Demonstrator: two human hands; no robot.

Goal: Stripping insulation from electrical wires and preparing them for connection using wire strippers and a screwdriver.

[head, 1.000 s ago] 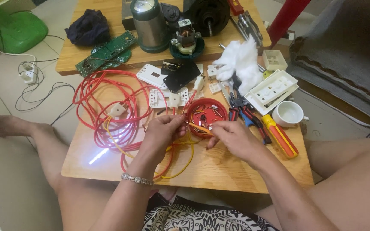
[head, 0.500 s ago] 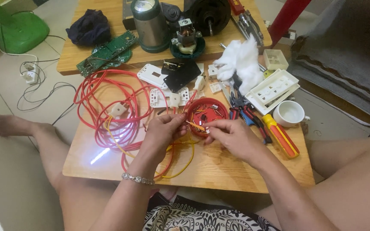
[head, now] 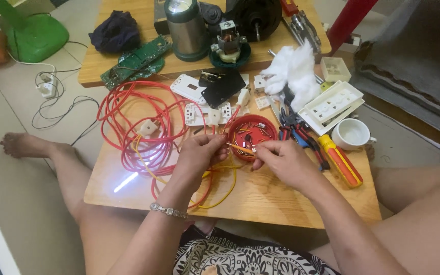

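My left hand [head: 198, 155] and my right hand [head: 280, 159] meet over a low wooden table [head: 281, 196], just in front of a round red dish [head: 250, 130] with small metal parts in it. Both pinch the ends of thin orange and yellow wires [head: 240, 148] stretched between the fingertips. The yellow wire [head: 223, 191] loops down toward me. A big tangle of red cable [head: 128, 119] with a white plug [head: 148, 127] lies left of my left hand. A metal bracelet sits on my left wrist.
To the right lie pliers [head: 301, 133], an orange-yellow screwdriver [head: 339, 160], a white cup [head: 351, 134] and a white socket plate [head: 333, 104]. Behind stand a steel flask [head: 185, 28], a motor [head: 255, 18], a green circuit board [head: 134, 61], white wadding [head: 294, 71] and a green fan base [head: 31, 38].
My two hands have stayed at the same spot by the red dish; the fingers shifted only slightly on the thin wires.
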